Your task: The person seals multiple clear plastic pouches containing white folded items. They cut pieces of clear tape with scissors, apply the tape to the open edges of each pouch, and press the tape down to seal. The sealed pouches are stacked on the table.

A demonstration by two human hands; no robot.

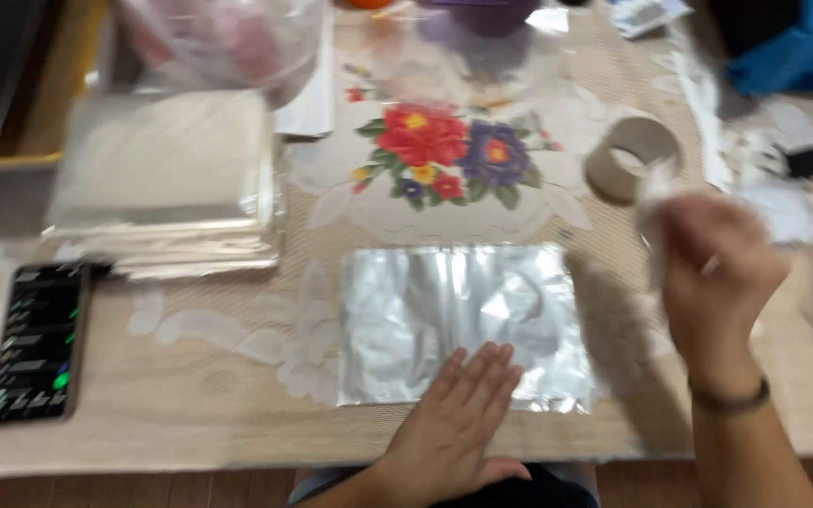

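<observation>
The foil pouch (463, 325) is lying flat on the surface (190, 414), right in the middle near the front edge. Its long axis is running left to right, so the long sides are facing toward and away from the person. Can't tell which end is the open one, everything's a bit blurry.

The left hand (454, 423) is resting palm-down on the pouch's near edge, fingers (482, 372) stretched flat and pointing up toward the far right. That grip is fully open, just pressing, not grabbing anything.

The right hand (717, 273) is hovering off to the right of the pouch, raised above the surface, with its grip curled closed around something small and white (659, 183). Too smeared to say what it is.

Just behind that hand a tape roll (632, 158) is sitting on its side. Behind the pouch there's a flower print (444, 150) on the cloth. To the left a stack of more pouches (167, 179) is sitting well apart, and a phone (38, 341) is lying near the left edge with its screen lit.
</observation>
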